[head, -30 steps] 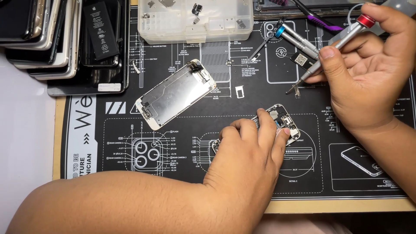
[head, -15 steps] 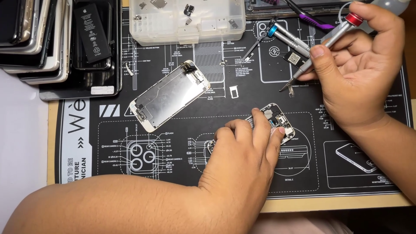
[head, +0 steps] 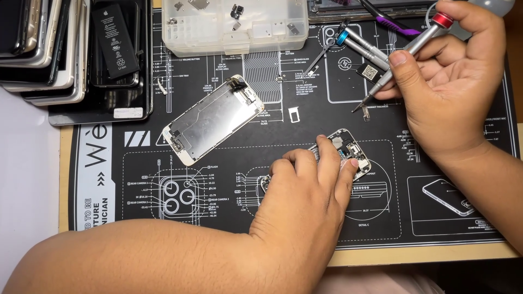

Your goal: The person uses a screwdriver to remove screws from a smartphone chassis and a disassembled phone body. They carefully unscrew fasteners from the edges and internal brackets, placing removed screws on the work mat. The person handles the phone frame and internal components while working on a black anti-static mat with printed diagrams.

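Holding steady: left hand [head: 305, 201] still pins phone body [head: 348, 152]; right hand [head: 452, 81] still pinches screwdriver [head: 403, 54].

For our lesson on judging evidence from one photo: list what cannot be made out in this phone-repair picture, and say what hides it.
Head view only:
- Opened phone body: mostly covered by the left hand.
- Red-capped screwdriver tip: too small to tell its type; the right hand grips the shaft.
- Clear parts box: cut off by the top edge; its contents are too small.
- Stacked phones: cut off top left.
- Detached screen assembly: its front faces down.
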